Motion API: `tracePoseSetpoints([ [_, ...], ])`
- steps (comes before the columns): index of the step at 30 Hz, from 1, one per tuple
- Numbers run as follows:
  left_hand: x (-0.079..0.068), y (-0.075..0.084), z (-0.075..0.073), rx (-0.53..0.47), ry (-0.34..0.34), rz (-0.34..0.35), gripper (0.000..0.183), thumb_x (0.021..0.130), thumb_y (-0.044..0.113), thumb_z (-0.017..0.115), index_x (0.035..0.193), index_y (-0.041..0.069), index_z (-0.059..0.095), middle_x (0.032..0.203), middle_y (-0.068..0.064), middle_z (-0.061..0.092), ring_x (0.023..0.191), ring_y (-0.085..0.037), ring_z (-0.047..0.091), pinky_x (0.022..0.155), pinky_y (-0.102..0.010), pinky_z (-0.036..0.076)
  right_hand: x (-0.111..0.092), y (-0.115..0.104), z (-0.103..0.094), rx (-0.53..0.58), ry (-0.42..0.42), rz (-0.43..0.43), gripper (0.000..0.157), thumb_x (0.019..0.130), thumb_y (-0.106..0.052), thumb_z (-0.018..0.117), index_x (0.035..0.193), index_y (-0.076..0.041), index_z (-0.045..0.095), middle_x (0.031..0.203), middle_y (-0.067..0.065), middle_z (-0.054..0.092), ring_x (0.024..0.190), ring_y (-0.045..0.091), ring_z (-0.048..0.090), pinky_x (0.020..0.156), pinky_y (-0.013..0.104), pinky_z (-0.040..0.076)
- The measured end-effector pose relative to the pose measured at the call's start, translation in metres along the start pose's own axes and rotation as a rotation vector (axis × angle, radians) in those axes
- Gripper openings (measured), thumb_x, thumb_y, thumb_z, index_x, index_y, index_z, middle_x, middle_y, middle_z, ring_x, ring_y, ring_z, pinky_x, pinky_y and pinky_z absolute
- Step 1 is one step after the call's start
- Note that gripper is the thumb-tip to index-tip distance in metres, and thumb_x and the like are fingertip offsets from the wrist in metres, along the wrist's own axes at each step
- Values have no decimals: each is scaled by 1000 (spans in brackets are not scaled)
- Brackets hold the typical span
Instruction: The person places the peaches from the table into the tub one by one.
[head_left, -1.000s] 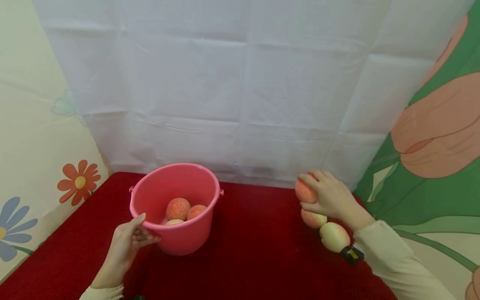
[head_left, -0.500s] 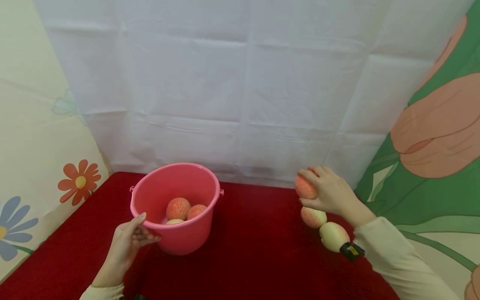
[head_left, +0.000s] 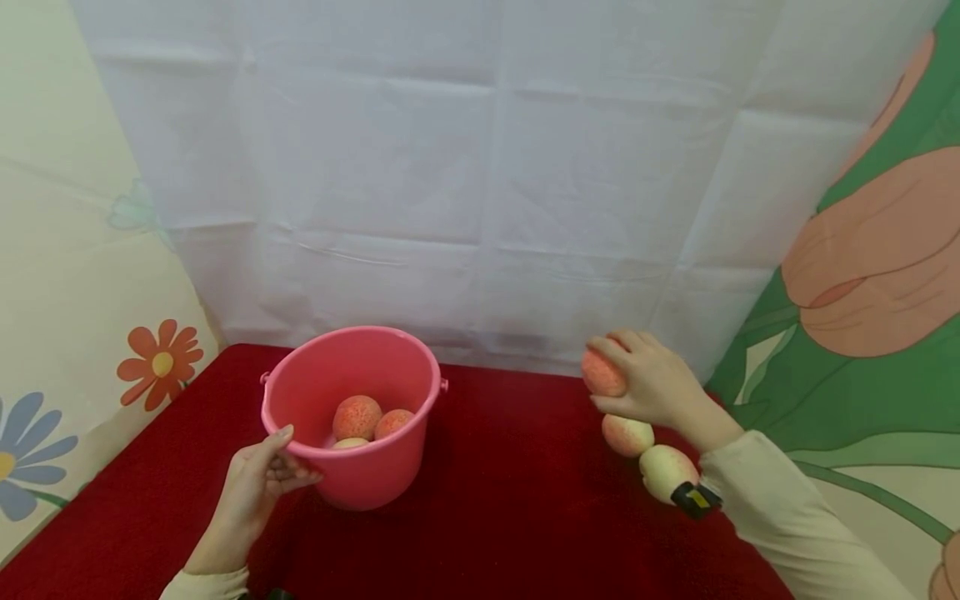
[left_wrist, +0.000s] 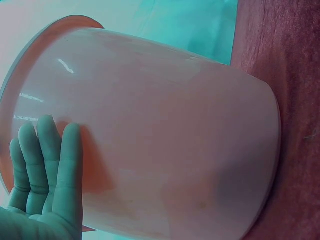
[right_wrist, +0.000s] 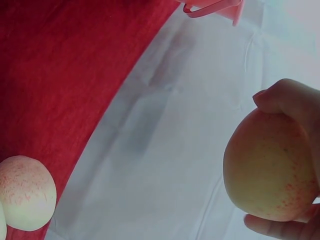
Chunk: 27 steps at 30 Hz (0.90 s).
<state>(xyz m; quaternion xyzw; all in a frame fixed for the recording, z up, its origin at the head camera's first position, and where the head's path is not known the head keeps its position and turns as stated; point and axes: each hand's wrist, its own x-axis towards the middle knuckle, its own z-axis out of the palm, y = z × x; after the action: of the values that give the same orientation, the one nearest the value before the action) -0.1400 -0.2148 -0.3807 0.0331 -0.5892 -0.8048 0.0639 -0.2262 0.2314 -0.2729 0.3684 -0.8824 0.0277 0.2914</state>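
At the left of the head view a pink bucket [head_left: 367, 479] stands on the red cloth, its mouth tipped toward me. My left hand [head_left: 251, 492] pinches its near rim, thumb over the edge and fingers against the outer wall. Inside lie two reddish peaches [head_left: 357, 417] and a pale one [head_left: 350, 443], partly hidden by the rim. My right hand [head_left: 652, 379] grips another peach [right_wrist: 270, 165], thumb and fingers round its sides, raised over the far right of the cloth. Below that hand, two pale, pink-blushed peaches [head_left: 627, 435] rest on the cloth.
The red cloth [head_left: 510, 500] covers the table. Behind it hangs a creased white sheet [head_left: 480, 208]. Flower-printed sheets [head_left: 75, 275] flank it on both sides. A black strap [head_left: 696, 500] sits at my right wrist, overlapping the nearer loose peach.
My right hand has risen slightly, then shifted a little left with its peach. My left hand and the bucket stay where they were.
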Motion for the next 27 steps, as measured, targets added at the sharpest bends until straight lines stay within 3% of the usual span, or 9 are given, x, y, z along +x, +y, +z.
tracePoseSetpoints([
  [27, 1, -2, 1, -4, 39, -19, 44, 96, 18, 44, 55, 11, 61, 50, -2, 55, 52, -16, 63, 59, -36, 55, 24, -14, 4, 60, -33, -15, 61, 64, -33, 75, 115, -6, 58, 109, 15, 55, 94, 34, 53, 67, 47, 50],
])
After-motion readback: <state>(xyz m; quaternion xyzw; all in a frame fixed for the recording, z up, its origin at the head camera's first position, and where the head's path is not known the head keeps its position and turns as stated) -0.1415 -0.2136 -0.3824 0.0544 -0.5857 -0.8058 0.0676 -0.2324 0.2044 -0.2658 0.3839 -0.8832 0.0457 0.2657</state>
